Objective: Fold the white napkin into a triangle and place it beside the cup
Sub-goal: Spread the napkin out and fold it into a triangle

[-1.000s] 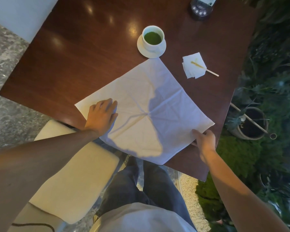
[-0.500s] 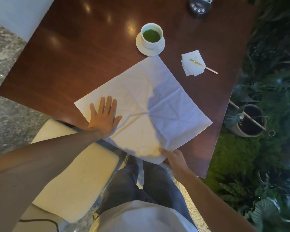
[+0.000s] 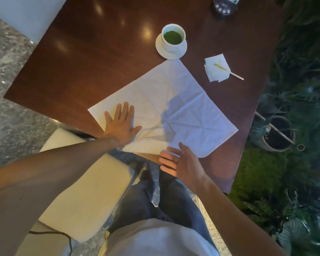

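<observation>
A large white napkin (image 3: pixel 174 100) lies spread out as a diamond on the dark wooden table (image 3: pixel 92 58), creased across its middle, its far corner almost touching the saucer. The white cup (image 3: pixel 173 36) of green tea stands on that saucer at the far side. My left hand (image 3: pixel 121 124) presses flat on the napkin's left part with fingers straight. My right hand (image 3: pixel 181 164) hovers with fingers spread at the napkin's near corner, over the table edge, holding nothing.
A small stack of white paper squares (image 3: pixel 217 68) with a wooden stick (image 3: pixel 235 74) across it lies right of the cup. A dark device (image 3: pixel 224 8) sits at the far edge. A cream chair seat (image 3: pixel 85 191) is below left; potted plants (image 3: pixel 277 133) stand on the right.
My right hand slid from the napkin's right corner to its near corner and let go, fingers now spread. My left hand flattened and stayed on the napkin's left part.
</observation>
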